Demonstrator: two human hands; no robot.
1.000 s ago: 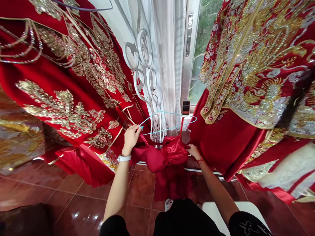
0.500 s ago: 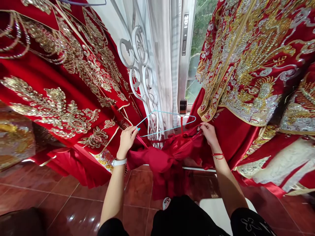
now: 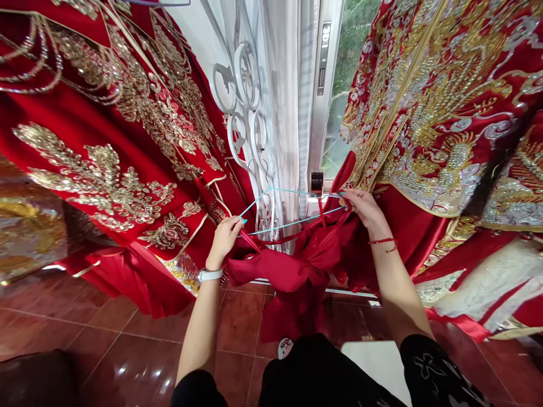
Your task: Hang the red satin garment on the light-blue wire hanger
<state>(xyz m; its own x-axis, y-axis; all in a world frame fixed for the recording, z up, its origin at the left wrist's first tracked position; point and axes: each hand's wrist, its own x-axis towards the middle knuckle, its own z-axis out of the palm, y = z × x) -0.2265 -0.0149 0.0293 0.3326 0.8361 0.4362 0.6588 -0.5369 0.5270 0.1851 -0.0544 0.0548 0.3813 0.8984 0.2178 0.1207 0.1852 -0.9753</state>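
Holds glossy dark-red cloth garment [image 3: 292,265] draped between left hand [image 3: 225,237] and right hand [image 3: 365,210]; pinches opposite ends of thin pale-blue wire hanger [image 3: 297,191], plus narrow red strap [image 3: 251,242] at left. Best to keep strap untwisted, hanger level, clear of white scrolled-metal stand [image 3: 253,116] beyond.

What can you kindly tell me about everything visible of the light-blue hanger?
The light-blue hanger is a slim, smooth-looking, roughly triangular frame with a long lower bar and a thin, darker, wire-like hook on top. The left hand grips its left end, the right hand its right end. The hook shows in front of white scrollwork; whether the two touch is unclear. The red garment hangs below, and a narrow red strap crosses the frame near the right end.
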